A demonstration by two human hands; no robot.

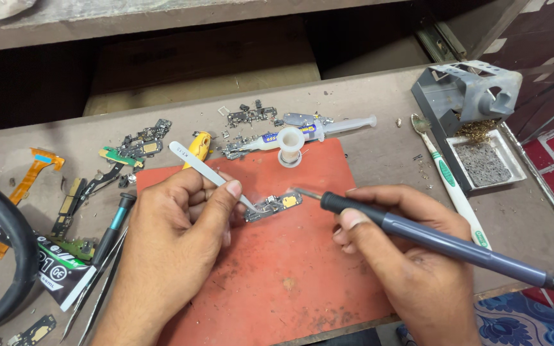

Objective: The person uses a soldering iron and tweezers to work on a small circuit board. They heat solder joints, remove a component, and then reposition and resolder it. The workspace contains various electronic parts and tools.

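My left hand point(174, 224) pinches silver tweezers point(206, 172) whose tips press on a small dark circuit board point(274, 206) lying on a red mat point(290, 275). In my right hand point(405, 256) is a grey-blue soldering iron point(444, 242), held like a pen. Its metal tip point(302, 192) points left and sits at the board's right end. The iron's cable leaves the frame at the right edge.
A solder spool point(290, 146) and a syringe point(328, 128) lie at the mat's far edge. An iron stand with a sponge tray point(476, 128) is at right, beside a toothbrush point(450, 182). Flex cables, small boards, a screwdriver point(113, 227) and a black hose point(8, 256) crowd the left.
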